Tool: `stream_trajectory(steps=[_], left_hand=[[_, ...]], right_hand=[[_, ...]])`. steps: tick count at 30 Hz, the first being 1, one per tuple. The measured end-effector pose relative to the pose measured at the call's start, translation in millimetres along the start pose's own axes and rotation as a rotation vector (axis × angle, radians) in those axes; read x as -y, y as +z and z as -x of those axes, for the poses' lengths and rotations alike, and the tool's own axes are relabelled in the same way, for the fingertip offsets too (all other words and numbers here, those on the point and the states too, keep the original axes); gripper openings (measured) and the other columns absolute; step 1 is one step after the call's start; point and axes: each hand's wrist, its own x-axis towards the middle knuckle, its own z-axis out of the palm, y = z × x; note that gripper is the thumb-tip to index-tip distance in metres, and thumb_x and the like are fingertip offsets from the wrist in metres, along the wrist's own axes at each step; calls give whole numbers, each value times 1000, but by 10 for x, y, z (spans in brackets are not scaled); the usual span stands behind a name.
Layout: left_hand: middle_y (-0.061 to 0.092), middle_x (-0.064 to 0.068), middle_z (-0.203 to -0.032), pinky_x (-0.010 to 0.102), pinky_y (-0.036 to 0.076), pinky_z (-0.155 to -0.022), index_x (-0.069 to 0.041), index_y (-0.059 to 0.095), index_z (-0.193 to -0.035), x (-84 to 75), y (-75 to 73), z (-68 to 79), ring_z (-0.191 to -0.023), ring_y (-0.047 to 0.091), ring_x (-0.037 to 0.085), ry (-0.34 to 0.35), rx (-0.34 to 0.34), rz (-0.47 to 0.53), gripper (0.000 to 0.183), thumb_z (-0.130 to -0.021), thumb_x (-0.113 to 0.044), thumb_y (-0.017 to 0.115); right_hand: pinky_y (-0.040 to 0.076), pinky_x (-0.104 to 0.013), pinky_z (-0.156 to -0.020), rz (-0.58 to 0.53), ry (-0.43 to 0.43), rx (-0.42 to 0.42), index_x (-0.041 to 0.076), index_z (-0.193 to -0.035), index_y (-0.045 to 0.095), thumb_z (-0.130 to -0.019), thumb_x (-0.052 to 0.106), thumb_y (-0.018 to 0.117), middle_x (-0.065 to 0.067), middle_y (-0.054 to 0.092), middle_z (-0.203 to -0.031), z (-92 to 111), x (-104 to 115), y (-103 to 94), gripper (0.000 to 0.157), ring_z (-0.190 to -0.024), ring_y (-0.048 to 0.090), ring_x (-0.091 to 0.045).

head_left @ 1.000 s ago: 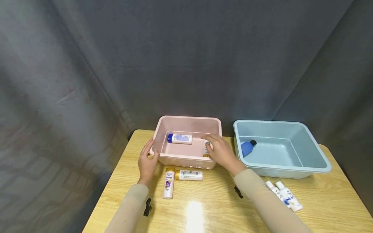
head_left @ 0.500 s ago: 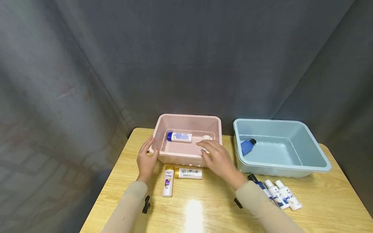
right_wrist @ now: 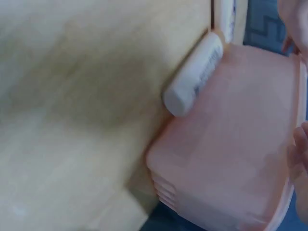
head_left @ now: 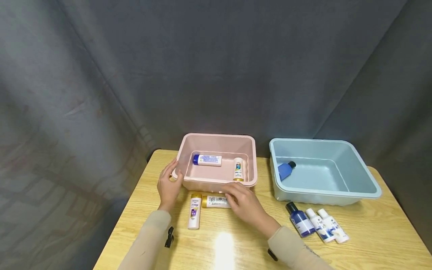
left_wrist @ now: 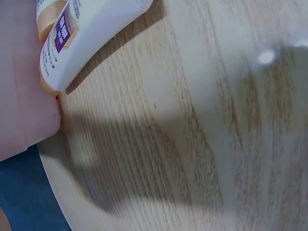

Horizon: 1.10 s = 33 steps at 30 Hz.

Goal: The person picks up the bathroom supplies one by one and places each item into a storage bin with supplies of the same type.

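My left hand rests at the left front corner of the pink bin, fingers along its rim. In front of the bin, my right hand hovers with fingers extended, overlapping the right end of a lying white bottle with a gold cap; nothing shows in its grasp. A second white bottle with a gold cap and purple label lies beside it, also seen as a purple-labelled bottle in the left wrist view. Inside the bin are a blue-capped white bottle and a gold-capped white bottle.
At the right stands a light blue bin with a blue bottle inside. In front of it lie a dark blue bottle and two white bottles with white caps on the wooden table. A grey curtain hangs behind.
My right hand has let go of the gold-capped white bottle inside the pink bin and come back over the front rim to the lying bottle. The left hand has stayed at the corner.
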Motion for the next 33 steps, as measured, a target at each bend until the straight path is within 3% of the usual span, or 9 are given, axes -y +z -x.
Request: stream_trajectory(steps=[5, 12, 16, 22, 33], left_hand=[[64, -2, -132, 40, 43, -103, -9, 70, -124, 25, 12, 20, -121, 57, 25, 49, -9, -47, 39, -84, -7, 68], [61, 0, -137, 45, 49, -88, -7, 67, -128, 36, 71, 49, -111, 59, 30, 148, -36, -101, 44, -85, -6, 62], [59, 0, -139, 46, 49, -88, -8, 65, -131, 11, 92, 62, -114, 58, 29, 133, -15, -100, 45, -87, -6, 59], [57, -3, -141, 45, 43, -103, -12, 63, -134, 21, 65, 80, -128, 53, 27, 69, 7, -80, 43, -91, -9, 58], [58, 0, -141, 45, 42, -105, -14, 63, -134, 64, 50, 57, -129, 53, 27, 77, 1, -84, 42, -92, -10, 58]], right_hand=[[52, -34, -94, -15, 97, 76, 10, -119, 70, -88, 2, 71, -3, 69, -119, 117, -18, 142, 33, -112, 64, -20], [48, -42, -100, 3, 231, 193, 13, -123, 69, -89, 9, 71, -4, 67, -124, 216, -104, 272, 34, -118, 60, -24], [47, -45, -102, 16, 251, 235, 12, -124, 68, -89, 9, 71, -6, 66, -126, 248, -150, 316, 36, -120, 59, -26], [46, -44, -102, 38, 257, 257, 15, -125, 67, -89, 11, 71, -6, 66, -127, 274, -205, 405, 37, -120, 59, -26], [46, -46, -102, 39, 266, 264, 13, -125, 68, -88, 12, 72, -7, 64, -128, 300, -263, 513, 37, -120, 58, -27]])
